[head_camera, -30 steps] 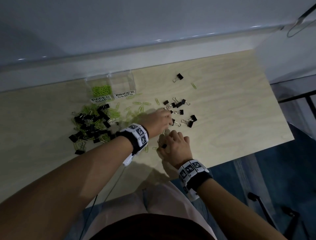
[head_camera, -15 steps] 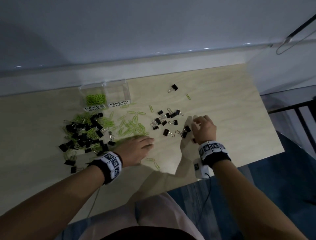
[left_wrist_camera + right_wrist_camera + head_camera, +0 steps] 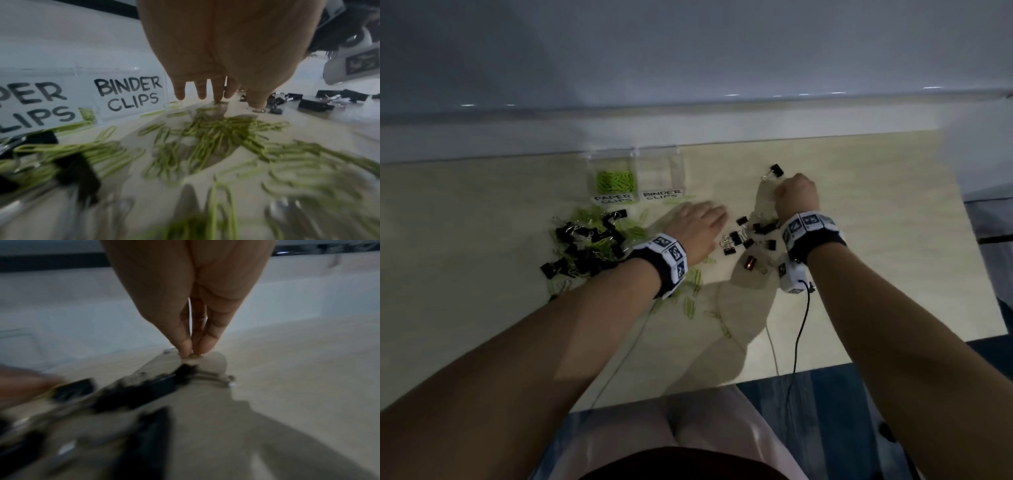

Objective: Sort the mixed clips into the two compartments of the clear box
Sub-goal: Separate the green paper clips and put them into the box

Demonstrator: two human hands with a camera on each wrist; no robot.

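Sitting just beyond the left hand, the clear box is holding a small heap of green paper clips in its compartment labelled for paper clips, while the compartment labelled for binder clips is looking bare, so the sorting is judged to be only beginning. Most of the work is still lying on the table: a mixed pile of green and black clips is spreading out to the left of the left hand, loose green paper clips are lying under and near its wrist, and a scatter of black binder clips is resting between the two hands. The left hand is lying flat with fingers straight and spread, its tips touching the table among green clips just in front of the box. The right hand is bunching its fingertips downward, pinching something small and yellowish-green, seemingly a paper clip, though blur is leaving this uncertain. One lone binder clip is lying just beyond that hand.
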